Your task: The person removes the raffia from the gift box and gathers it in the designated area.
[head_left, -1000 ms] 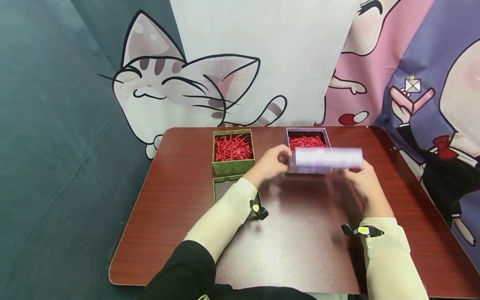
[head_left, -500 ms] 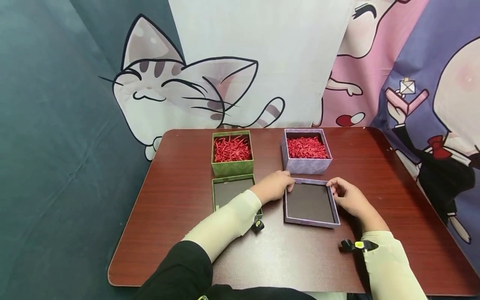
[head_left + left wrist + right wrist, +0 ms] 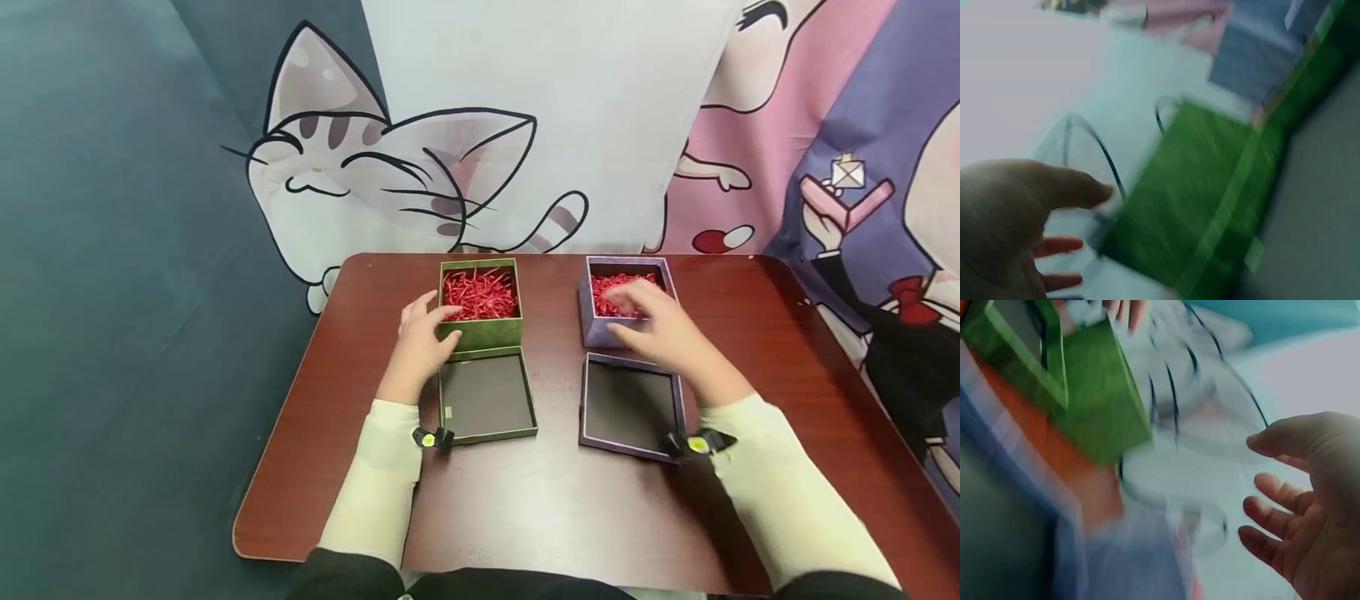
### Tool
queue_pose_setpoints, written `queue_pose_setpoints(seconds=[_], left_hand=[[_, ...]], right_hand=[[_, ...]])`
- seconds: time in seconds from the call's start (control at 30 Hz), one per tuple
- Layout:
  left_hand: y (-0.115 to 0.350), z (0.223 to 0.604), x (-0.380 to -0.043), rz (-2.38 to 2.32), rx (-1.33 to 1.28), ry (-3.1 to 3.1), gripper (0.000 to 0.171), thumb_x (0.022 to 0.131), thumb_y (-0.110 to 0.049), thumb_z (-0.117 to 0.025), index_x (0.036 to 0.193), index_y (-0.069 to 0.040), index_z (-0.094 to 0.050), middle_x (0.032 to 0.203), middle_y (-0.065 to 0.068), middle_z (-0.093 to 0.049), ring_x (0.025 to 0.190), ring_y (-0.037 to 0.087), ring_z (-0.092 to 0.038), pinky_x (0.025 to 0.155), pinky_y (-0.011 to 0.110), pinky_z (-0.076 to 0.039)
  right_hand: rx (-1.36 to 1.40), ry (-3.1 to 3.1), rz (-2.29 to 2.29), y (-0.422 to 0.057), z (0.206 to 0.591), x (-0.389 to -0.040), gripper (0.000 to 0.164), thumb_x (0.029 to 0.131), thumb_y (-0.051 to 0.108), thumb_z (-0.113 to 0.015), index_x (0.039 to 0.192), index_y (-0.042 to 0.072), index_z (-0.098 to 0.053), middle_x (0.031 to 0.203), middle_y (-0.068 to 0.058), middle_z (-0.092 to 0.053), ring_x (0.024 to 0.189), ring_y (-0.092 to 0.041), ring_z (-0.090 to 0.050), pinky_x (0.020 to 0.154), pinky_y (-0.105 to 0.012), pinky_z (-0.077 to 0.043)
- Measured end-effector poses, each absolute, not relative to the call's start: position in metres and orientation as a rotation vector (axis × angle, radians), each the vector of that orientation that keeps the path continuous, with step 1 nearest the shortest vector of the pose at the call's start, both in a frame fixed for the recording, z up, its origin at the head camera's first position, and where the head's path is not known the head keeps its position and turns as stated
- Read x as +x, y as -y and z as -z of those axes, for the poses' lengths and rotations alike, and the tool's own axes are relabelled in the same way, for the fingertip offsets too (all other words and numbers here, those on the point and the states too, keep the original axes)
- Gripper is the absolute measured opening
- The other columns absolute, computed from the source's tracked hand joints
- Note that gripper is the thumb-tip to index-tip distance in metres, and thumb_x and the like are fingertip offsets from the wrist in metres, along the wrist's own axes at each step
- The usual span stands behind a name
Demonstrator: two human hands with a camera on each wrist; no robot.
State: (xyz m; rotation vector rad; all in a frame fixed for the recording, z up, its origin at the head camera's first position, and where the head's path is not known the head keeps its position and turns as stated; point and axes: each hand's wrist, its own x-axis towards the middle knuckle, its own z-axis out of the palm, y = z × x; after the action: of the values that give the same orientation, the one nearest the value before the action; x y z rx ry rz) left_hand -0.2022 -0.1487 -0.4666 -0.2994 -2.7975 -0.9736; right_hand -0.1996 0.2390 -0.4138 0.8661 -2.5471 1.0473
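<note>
Our L hand [image 3: 420,348], loosely spread, holding nothing, is nr green box [image 3: 486,335]; R hand [image 3: 663,332], ditto, nr purple box [image 3: 596,332]. We see pale tab [image 3: 448,412] in green lid [image 3: 491,396].

Pale cream, close-fitting sleeves [image 3: 367,492] are worn, bordered higher up by black clothing [image 3: 517,582]. Near each cuff a small black device [image 3: 444,441] is worn, marked with a yellow-green patch [image 3: 428,440].
</note>
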Motion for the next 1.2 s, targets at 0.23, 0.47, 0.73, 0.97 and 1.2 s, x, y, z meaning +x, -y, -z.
queue_pose_setpoints(seconds=[0.23, 0.47, 0.73, 0.97, 1.2], left_hand=[[0.162, 0.504, -0.214, 1.189, -0.268, 2.598, 0.019, 0.097, -0.016, -0.074, 0.115, -0.016, -0.08, 0.146, 0.011, -0.057, 0.135, 0.035, -0.054, 0.111, 0.052, -0.045], [0.162, 0.507, -0.218, 1.206, -0.313, 2.531, 0.014, 0.096, -0.014, -0.076, 0.109, -0.017, -0.082, 0.139, 0.01, -0.063, 0.129, 0.031, -0.06, 0.105, 0.047, -0.05], [0.168, 0.506, -0.214, 1.214, -0.29, 2.494, 0.014, 0.095, -0.014, -0.077, 0.108, -0.015, -0.083, 0.137, 0.012, -0.065, 0.127, 0.031, -0.061, 0.099, 0.045, -0.055], [0.163, 0.506, -0.214, 1.18, -0.254, 2.492, 0.014, 0.095, -0.014, -0.077, 0.108, -0.015, -0.083, 0.134, 0.009, -0.067, 0.122, 0.029, -0.064, 0.093, 0.041, -0.057], [0.167, 0.505, -0.212, 1.19, -0.206, 2.46, 0.015, 0.095, -0.012, -0.077, 0.108, -0.014, -0.082, 0.13, 0.011, -0.068, 0.113, 0.028, -0.068, 0.088, 0.039, -0.059]], right_hand=[[1.098, 2.93, -0.836, -0.108, 0.402, -0.28, 0.063, 0.089, 0.019, -0.081, 0.148, 0.012, -0.058, 0.145, -0.022, -0.049, 0.124, -0.039, -0.057, 0.104, -0.054, -0.049], [1.057, 3.323, -0.709, -0.031, 0.446, -0.328, 0.086, 0.087, 0.026, -0.083, 0.161, 0.029, -0.04, 0.165, -0.024, -0.022, 0.131, -0.04, -0.052, 0.102, -0.052, -0.05], [1.127, 3.474, -0.424, 0.002, 0.47, -0.341, 0.063, 0.098, 0.02, -0.065, 0.158, 0.019, -0.046, 0.162, -0.02, -0.037, 0.148, -0.039, -0.036, 0.115, -0.054, -0.039], [1.139, 3.276, -0.685, -0.012, 0.462, -0.343, 0.049, 0.089, -0.005, -0.065, 0.136, 0.009, -0.068, 0.133, -0.016, -0.067, 0.105, -0.032, -0.063, 0.078, -0.039, -0.051], [0.861, 2.977, -1.0, -0.061, 0.405, -0.352, 0.061, 0.076, 0.003, -0.078, 0.135, 0.009, -0.066, 0.146, -0.019, -0.056, 0.13, -0.039, -0.053, 0.107, -0.054, -0.045]])
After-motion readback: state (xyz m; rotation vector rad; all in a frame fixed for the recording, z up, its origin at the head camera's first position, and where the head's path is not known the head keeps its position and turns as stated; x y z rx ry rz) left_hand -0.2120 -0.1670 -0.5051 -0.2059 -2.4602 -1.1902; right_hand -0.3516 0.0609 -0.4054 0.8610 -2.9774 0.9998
